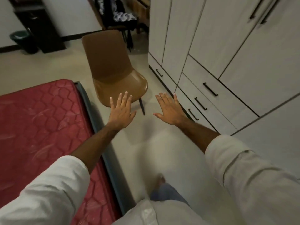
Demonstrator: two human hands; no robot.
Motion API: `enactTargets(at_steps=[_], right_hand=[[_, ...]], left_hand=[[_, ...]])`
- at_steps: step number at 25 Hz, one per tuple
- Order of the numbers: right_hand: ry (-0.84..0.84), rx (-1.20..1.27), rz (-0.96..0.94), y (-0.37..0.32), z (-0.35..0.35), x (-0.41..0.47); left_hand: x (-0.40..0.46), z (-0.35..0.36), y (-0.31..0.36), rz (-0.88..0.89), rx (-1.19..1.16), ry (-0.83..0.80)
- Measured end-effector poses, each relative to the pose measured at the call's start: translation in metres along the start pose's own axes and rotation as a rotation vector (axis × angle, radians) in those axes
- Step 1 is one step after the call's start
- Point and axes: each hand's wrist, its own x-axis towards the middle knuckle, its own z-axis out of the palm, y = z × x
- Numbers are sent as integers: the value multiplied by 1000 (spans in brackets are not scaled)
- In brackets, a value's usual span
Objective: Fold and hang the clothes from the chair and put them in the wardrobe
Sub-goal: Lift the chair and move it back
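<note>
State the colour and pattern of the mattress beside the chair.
Red mattress, quilted in a hexagon-like pattern; seen in the head view.

Note that the wardrobe [227, 54] runs off the top and right edges, so you cannot see its full height. The mattress [40, 127] is cut by the left edge. Your left hand [121, 111] covers the brown chair's [110, 62] front rim. Your foot [161, 180] is blurred. The dark clothes [120, 15] on the far chair are cropped at the top.

Brown chair [112, 69] on pale floor [142, 151]
</note>
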Motion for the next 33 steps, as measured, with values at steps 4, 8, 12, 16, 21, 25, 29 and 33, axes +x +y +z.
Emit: enactTargets(at_steps=[4,8,12,16,21,25,29,33], right_hand=[[-38,32,-97,-42,27,67],[-80,82,-141,-59,57,141],[-156,131,-108,-53,69,223],[-174,190,-71,-39,65,315],[-185,210,-45,-32,54,420],[-209,227,-38,-34,69,504],[-214,273,-3,-32,80,604],[-189,349,50,-37,72,722]], left_hand=[[3,26,-68,-122,-44,-46],[38,49,-121,-210,-99,-101],[100,57,-167,-242,-175,-150],[177,56,-221,-311,-260,-132],[271,55,-283,-351,-284,-107],[346,78,-334,-328,-346,-110],[443,89,-393,-394,-579,-2],[551,76,-460,-434,-720,125]])
